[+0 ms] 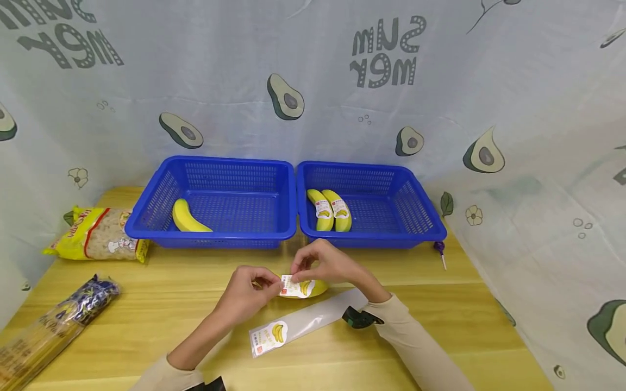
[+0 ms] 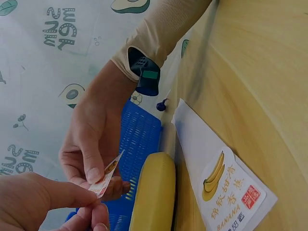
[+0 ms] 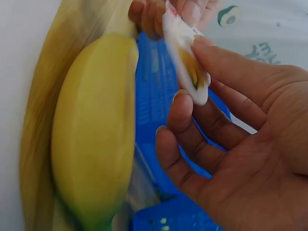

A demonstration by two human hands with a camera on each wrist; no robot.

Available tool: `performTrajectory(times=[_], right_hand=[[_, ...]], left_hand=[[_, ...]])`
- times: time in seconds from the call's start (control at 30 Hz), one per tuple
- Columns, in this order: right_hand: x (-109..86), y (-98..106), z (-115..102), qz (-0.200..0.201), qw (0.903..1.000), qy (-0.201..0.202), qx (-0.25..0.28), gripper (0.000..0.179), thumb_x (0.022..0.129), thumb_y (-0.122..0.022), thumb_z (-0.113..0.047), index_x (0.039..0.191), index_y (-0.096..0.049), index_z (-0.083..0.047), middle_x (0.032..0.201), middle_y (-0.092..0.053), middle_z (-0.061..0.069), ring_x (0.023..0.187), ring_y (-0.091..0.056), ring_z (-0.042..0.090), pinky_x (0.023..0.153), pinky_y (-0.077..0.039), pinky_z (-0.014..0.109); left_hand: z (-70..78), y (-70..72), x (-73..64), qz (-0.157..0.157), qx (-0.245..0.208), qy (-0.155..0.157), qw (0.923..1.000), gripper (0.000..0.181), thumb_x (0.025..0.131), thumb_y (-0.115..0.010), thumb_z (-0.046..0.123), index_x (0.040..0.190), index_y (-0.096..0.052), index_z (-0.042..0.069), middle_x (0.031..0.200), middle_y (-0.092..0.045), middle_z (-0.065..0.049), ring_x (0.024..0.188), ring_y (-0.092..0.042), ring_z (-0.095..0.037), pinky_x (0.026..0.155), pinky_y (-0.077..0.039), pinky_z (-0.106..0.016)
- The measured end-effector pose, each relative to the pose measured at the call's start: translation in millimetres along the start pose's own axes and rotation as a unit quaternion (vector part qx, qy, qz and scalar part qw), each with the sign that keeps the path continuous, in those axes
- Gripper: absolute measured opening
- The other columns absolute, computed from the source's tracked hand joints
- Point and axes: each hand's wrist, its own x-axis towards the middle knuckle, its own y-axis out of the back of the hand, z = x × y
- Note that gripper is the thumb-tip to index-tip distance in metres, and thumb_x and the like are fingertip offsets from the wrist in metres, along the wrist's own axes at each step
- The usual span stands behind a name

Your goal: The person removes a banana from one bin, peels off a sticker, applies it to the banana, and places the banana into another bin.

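Note:
A white banana sticker is stretched between both hands, just above a yellow banana lying on the table. My left hand pinches its left end between thumb and finger. At the other end, my right hand pinches it between thumb and fingers, the remaining fingers loosely bent. In the right wrist view a gap shows between the sticker and the banana. Nearer the person lies a pale backing strip with one more banana sticker at its left end.
Behind stand two blue baskets: the left basket holds a plain banana, the right basket two labelled bananas. A yellow food bag and a noodle pack lie left. A purple lollipop lies right.

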Motion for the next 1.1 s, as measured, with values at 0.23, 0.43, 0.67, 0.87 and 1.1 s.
performTrajectory(times=[0.23,0.43,0.67,0.87,1.1], right_hand=[[-10.8,3.3,16.2,0.013,0.9998,-0.002,0.014,0.005,0.095,-0.082,-0.002,0.096,-0.079,0.002,0.085,-0.078,0.008,0.075,-0.068,0.009,0.073,-0.063,0.032],[-11.4,-0.6,21.0,0.03,0.9995,0.005,0.002,0.004,0.093,-0.083,0.001,0.094,-0.08,0.0,0.083,-0.077,0.007,0.072,-0.068,0.011,0.069,-0.063,0.031],[-9.8,-5.8,22.5,0.042,0.9989,-0.01,-0.019,0.005,0.093,-0.083,0.0,0.092,-0.079,-0.003,0.082,-0.076,0.004,0.073,-0.065,0.007,0.071,-0.061,0.027],[-9.6,-7.0,21.9,0.049,0.9981,-0.003,-0.036,0.005,0.093,-0.083,-0.001,0.092,-0.079,-0.004,0.083,-0.076,0.002,0.073,-0.064,0.004,0.071,-0.061,0.025],[-11.9,-8.9,18.6,0.048,0.9947,0.022,-0.088,0.008,0.092,-0.085,-0.002,0.098,-0.08,-0.005,0.093,-0.074,0.004,0.082,-0.068,0.011,0.075,-0.063,0.031]], left_hand=[[-1.9,-4.4,2.7,0.035,0.023,0.011,0.9991,0.012,0.088,-0.078,0.002,0.079,-0.081,0.009,0.069,-0.067,0.003,0.062,-0.052,-0.01,0.055,-0.04,-0.021],[-5.8,-12.0,2.1,0.061,0.074,-0.016,0.9953,0.015,0.086,-0.078,0.001,0.075,-0.079,0.011,0.066,-0.064,0.006,0.061,-0.053,-0.01,0.056,-0.044,-0.023],[-10.0,-20.0,3.0,0.084,0.139,-0.034,0.9861,0.019,0.085,-0.08,0.002,0.07,-0.073,0.012,0.063,-0.058,0.007,0.058,-0.051,-0.008,0.055,-0.043,-0.024],[-11.2,-22.5,3.5,0.1,0.177,-0.041,0.9783,0.022,0.086,-0.082,0.006,0.07,-0.069,0.013,0.063,-0.054,0.007,0.058,-0.048,-0.009,0.053,-0.041,-0.025],[-14.6,-24.5,5.6,0.106,0.201,-0.041,0.9729,0.026,0.087,-0.084,0.009,0.072,-0.064,0.016,0.064,-0.052,0.006,0.059,-0.048,-0.01,0.052,-0.041,-0.028]])
